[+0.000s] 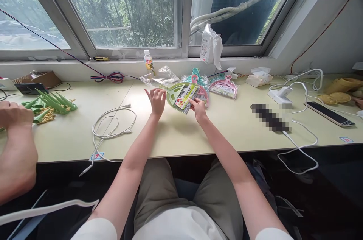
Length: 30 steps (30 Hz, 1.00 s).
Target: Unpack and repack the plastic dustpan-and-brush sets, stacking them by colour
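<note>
A small light-green dustpan-and-brush set (176, 98) with a printed yellow-green label is held tilted above the table. My left hand (157, 102) is at its handle end, fingers curled against it and one finger sticking out to the left. My right hand (198, 109) pinches the lower right edge, near the brush bristles and label. Just behind lie more sets in clear wrapping: a pink dustpan set (225, 86) to the right, and a teal one (195, 71) partly covered by another pink piece. Crumpled clear plastic film (164, 75) lies behind my left hand.
A coiled white cable (98, 134) lies to the left. Another person's arm (17, 145) rests near green cone-shaped pieces (56, 102). A bottle (149, 64) stands by the window. On the right are a tissue pack (259, 77), a white charger (280, 96) and a phone (329, 114).
</note>
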Available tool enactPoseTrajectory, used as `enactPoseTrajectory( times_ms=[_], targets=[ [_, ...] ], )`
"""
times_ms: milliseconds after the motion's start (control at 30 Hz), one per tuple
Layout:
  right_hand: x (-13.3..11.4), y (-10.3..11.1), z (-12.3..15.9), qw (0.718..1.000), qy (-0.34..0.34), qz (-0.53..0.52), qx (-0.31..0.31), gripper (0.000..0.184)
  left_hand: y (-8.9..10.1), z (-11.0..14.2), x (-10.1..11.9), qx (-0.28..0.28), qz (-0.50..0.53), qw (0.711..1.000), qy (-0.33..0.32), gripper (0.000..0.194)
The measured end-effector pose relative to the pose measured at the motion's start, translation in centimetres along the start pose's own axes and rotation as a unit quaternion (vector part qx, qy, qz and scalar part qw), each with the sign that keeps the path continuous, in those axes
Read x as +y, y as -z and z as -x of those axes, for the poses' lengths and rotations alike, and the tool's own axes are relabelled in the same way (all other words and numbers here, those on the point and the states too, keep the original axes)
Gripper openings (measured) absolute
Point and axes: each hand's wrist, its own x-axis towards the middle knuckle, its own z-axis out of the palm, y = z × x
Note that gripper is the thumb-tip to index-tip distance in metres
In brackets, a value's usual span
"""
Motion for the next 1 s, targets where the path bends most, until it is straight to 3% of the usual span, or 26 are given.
enactPoseTrajectory(
  times_ms=[133, 267, 333, 433, 500, 567, 700, 867, 1000],
  targets=[
    [-0.2, 0.0, 0.0, 0.999, 0.021, -0.032, 0.002, 0.022, 0.5, 0.5, 2.1, 0.044, -0.003, 0.998, 0.033, 0.021],
    [-0.3, 0.1, -0.3, 0.998, 0.051, -0.042, 0.009, 0.028, 0.7, 0.2, 2.8, 0.114, -0.023, 0.985, 0.123, 0.059],
    [-0.3, 0.2, -0.4, 0.997, 0.066, -0.032, 0.011, 0.030, 0.5, -0.5, 2.2, 0.124, 0.039, 0.979, 0.156, 0.067],
    [-0.2, 0.2, -0.5, 0.997, 0.077, -0.022, 0.011, 0.032, 0.2, -1.5, 1.0, 0.029, 0.261, 0.951, 0.164, 0.061],
    [-0.1, 0.2, -0.5, 0.997, 0.071, -0.023, 0.009, 0.032, -0.1, -1.8, 0.6, -0.075, 0.409, 0.897, 0.148, 0.060],
    [-0.2, 0.2, -0.4, 0.998, 0.065, -0.020, 0.005, 0.031, -0.3, -1.7, 0.7, -0.149, 0.491, 0.847, 0.141, 0.058],
    [-0.3, 0.0, 0.0, 0.997, 0.079, 0.006, 0.003, 0.032, -0.6, -1.0, 1.3, -0.208, 0.541, 0.800, 0.153, 0.048],
    [-0.1, -0.2, 0.2, 0.993, 0.109, 0.025, 0.023, 0.043, -1.2, -0.5, 1.5, -0.225, 0.559, 0.781, 0.164, 0.048],
    [0.0, 0.1, -0.1, 0.991, 0.120, 0.046, 0.047, 0.046, -2.1, 0.6, 2.3, -0.296, 0.560, 0.750, 0.191, 0.052]
  ],
)
